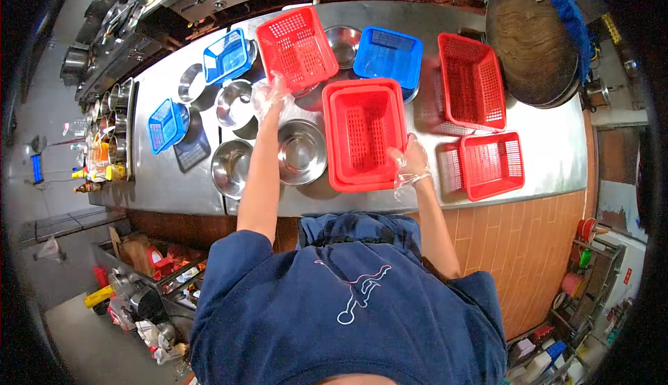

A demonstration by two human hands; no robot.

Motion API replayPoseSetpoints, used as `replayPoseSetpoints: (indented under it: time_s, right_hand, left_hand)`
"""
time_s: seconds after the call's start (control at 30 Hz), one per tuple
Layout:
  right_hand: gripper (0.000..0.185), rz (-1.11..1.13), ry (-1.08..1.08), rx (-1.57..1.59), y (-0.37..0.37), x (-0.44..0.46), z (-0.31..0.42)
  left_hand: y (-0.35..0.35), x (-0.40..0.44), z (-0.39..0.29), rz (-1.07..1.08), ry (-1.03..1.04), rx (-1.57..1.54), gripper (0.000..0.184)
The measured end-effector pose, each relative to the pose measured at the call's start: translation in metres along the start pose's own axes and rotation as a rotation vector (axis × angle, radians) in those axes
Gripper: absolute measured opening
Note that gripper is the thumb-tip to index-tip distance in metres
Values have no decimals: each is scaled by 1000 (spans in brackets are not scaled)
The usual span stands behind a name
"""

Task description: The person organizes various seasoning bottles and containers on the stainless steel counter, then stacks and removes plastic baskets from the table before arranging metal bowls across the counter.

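Clear plastic gloves cover both of my hands. My left hand [273,97] grips the lower left corner of a red basket [298,47], which is tilted above the steel table. My right hand [410,160] holds the right edge of a red basket stack [365,134] in front of me, thumb over the rim. Steel bowls [301,152] stand between and left of my arms, some near my left forearm. Behind the stack lies a blue basket [388,58], with a steel bowl partly showing under it.
Red baskets [472,82] and a smaller red basket [491,166] stand on the steel table [550,148] at right. Small blue baskets [226,56] are at left. A large round wooden block [532,44] sits at the back right, seasoning containers [115,134] at far left.
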State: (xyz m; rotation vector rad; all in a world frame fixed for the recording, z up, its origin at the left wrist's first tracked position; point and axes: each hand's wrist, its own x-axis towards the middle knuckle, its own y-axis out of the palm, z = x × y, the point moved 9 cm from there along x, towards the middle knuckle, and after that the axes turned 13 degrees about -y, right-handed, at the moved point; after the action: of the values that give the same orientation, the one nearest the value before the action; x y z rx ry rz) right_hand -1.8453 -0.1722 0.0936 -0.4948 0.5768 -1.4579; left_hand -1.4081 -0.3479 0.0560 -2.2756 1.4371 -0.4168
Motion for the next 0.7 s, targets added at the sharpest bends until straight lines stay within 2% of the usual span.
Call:
replayPoseSetpoints:
  time_s: [0.03, 0.07, 0.1, 0.13, 0.17, 0.2, 0.23, 0.27, 0.33, 0.37, 0.43, 0.47, 0.53, 0.57, 0.6, 0.63, 0.67, 0.7]
  right_hand:
    - [54, 23, 13, -53, 2, 0, -2]
    - [53, 45, 25, -105, 2, 0, -1]
    - [53, 44, 25, -107, 0, 0, 1]
    - [50, 52, 45, -58, -2, -2, 0]
    - [48, 64, 63, -8, -3, -4, 0]
    - [48, 70, 58, -9, 0, -7, -7]
    - [46, 32, 83, 231, 6, -12, -19]
    - [44, -6, 109, 470, 10, -17, -26]
    - [43, 24, 182, 563, -5, -28, -11]
    - [44, -25, 175, 640, -14, -32, -2]
    - [48, -115, 154, 908, -25, -40, 11]
    - [48, -114, 157, 907, -31, -43, 23]
    - [51, -199, 184, 1055, -50, -48, 52]
    - [53, -88, 191, 1096, -50, -46, 61]
    - [53, -85, 197, 1093, -51, -46, 63]
    - [52, -78, 156, 1030, -53, -45, 67]
    - [52, -71, 114, 966, -56, -45, 72]
    - [52, -71, 124, 960, -61, -48, 80]
  left_hand:
    - [10, 0, 5, 152, -244, -74, 41]
    - [10, 3, -1, 153, -243, -76, 41]
    - [13, 6, -1, 179, -331, -144, 36]
    - [14, 6, 1, 202, -420, -212, 31]
    - [13, 5, 0, 197, -423, -215, 31]
    - [21, 0, 2, 282, -488, -433, 23]
    - [29, -7, 3, 365, -552, -654, 17]
    - [27, -15, -3, 357, -558, -657, 17]
    - [14, -27, -29, 311, -423, -664, 17]
    - [13, -31, -22, 352, -340, -601, 17]
    - [0, -59, -17, 323, -391, -503, 19]
    - [-10, -79, -19, 296, -436, -404, 21]
    - [-38, -136, -88, 263, -280, 70, 20]
    - [-38, -155, -85, 237, -215, -163, 20]
    - [-21, -183, -49, 302, -487, -555, 17]
    - [-23, -199, -71, 334, -286, -442, 14]
    - [-5, -217, -67, 467, -316, -619, 14]
    - [0, -240, -68, 476, -418, -740, 14]
